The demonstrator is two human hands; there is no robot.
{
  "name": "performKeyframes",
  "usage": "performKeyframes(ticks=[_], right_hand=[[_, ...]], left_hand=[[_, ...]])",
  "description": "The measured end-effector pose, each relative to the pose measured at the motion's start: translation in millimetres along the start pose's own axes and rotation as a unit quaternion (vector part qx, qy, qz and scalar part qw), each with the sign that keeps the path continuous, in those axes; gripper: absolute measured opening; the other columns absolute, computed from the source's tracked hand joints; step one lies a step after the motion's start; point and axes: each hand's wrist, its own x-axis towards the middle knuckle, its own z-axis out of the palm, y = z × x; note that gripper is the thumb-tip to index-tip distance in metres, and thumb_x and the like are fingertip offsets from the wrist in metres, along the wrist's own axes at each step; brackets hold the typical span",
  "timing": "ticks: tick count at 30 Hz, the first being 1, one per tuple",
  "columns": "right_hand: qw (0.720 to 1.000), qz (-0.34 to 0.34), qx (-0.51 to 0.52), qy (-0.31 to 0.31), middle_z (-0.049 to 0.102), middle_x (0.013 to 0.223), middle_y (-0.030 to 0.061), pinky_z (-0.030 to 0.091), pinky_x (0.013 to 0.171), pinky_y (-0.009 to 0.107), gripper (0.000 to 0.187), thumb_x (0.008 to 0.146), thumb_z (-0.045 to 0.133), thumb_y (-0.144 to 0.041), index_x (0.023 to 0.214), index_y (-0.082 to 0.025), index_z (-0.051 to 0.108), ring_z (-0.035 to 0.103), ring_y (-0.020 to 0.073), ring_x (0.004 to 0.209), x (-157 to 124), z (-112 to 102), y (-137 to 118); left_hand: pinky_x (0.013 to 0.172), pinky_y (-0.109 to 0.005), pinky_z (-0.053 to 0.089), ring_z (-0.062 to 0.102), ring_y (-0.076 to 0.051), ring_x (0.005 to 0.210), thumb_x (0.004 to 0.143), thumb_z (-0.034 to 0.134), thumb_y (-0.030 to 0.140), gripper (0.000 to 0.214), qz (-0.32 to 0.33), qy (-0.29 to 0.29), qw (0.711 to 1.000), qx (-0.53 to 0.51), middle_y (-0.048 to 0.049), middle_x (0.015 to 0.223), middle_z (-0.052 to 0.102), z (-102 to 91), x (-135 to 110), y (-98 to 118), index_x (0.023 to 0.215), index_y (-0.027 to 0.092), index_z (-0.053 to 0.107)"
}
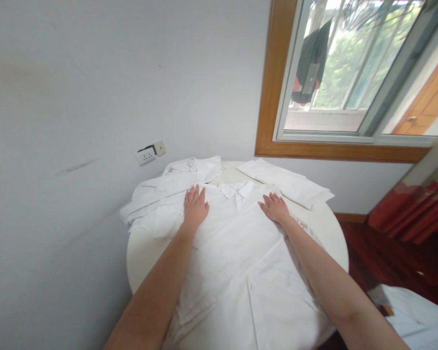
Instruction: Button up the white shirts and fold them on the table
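Observation:
A white shirt (236, 262) lies spread flat on a round white table (328, 228), its collar (236, 188) pointing away from me. My left hand (195, 206) rests flat on the shirt's left shoulder, fingers stretched out and holding nothing. On the right shoulder, my right hand (275, 206) presses palm down, fingers also extended. Both forearms reach over the shirt's body.
A crumpled pile of white garments (160, 194) sits at the table's back left. A folded white garment (288, 182) lies at the back right. Behind are a wall socket (149, 153), a wood-framed window (346, 78) and a red curtain (411, 209).

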Motion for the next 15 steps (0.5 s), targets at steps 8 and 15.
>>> performKeyframes(ticks=[8,15], right_hand=[[0.988,0.071,0.008,0.136,0.043,0.142,0.0129,0.029,0.104,0.040,0.052,0.089,0.045,-0.041,0.135,-0.017,0.046,0.033,0.0267,0.132,0,-7,10],[0.984,0.123,-0.010,0.128,0.050,0.132,0.0183,0.035,0.096,0.042,0.051,0.088,0.042,-0.037,0.132,-0.011,0.046,0.044,0.0296,0.120,2,-9,21]], left_hand=[[0.098,-0.045,0.038,0.046,-0.032,0.117,0.082,0.049,0.024,0.055,-0.086,0.066,0.994,-0.014,-0.0168,0.126,0.052,-9.1,7,-12,0.135,0.011,0.041],[0.096,-0.043,0.039,0.051,-0.029,0.106,0.086,0.044,0.028,0.047,-0.077,0.083,0.991,-0.066,-0.0179,0.110,0.058,1.0,14,-20,0.129,0.008,0.046]])
